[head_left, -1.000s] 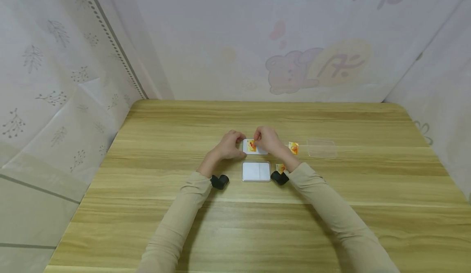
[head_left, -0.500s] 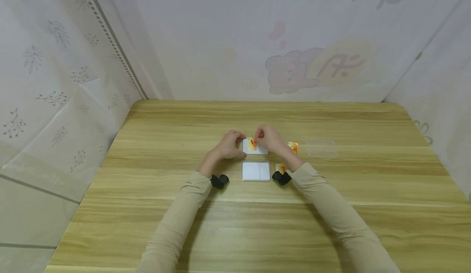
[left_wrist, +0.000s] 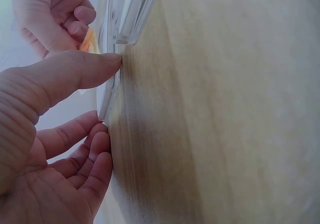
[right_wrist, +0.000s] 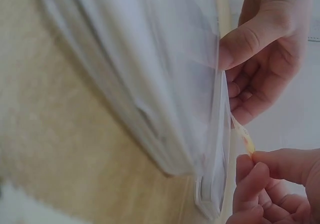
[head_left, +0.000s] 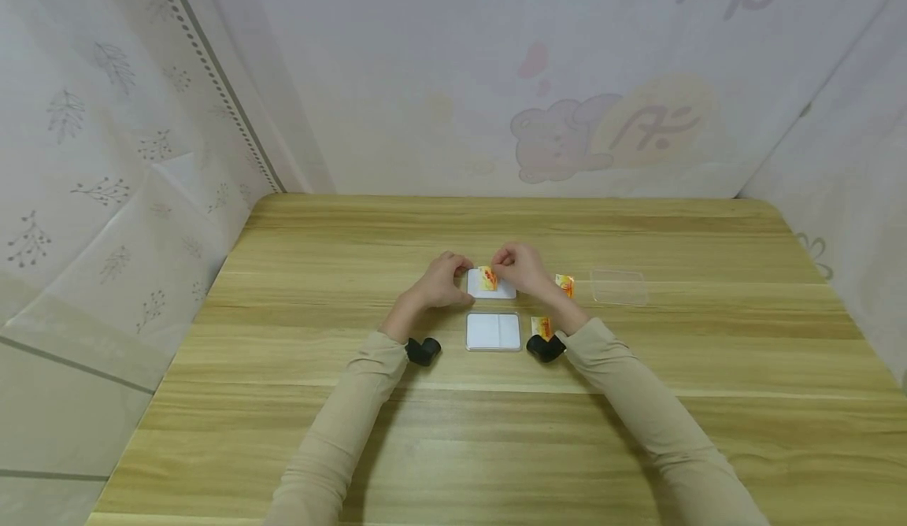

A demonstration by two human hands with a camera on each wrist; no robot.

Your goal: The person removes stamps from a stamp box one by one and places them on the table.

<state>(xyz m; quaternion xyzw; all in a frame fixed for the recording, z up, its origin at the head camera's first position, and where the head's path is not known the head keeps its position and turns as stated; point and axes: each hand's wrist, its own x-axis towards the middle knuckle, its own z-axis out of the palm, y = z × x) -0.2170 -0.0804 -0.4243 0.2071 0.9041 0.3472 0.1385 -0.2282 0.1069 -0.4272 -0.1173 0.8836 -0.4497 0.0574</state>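
Observation:
In the head view, my left hand (head_left: pixel 442 280) holds a flat clear case with a white insert (head_left: pixel 505 291) from its left side. Thumb and fingers sit at opposite edges of that case, as the left wrist view also shows. My right hand (head_left: pixel 523 268) pinches a small yellow-and-orange postage stamp (head_left: pixel 487 278) between thumb and forefinger, over the white insert. Seen from the right wrist, the stamp (right_wrist: pixel 246 140) stands tilted, its far end close to the case's surface. The right hand's other fingers are curled inward.
A second clear case with a white insert (head_left: pixel 483 331) lies nearer the body. Two more stamps rest on the wooden table: one (head_left: pixel 564 283) beside the right wrist, another (head_left: pixel 542 327) by the right wrist camera (head_left: pixel 546 349). A transparent lid (head_left: pixel 619 287) lies farther right.
The pinched stamp has shifted slightly right and its angle has changed, along with the right hand. More of the nearer loose stamp shows. The left hand keeps its hold on the case.

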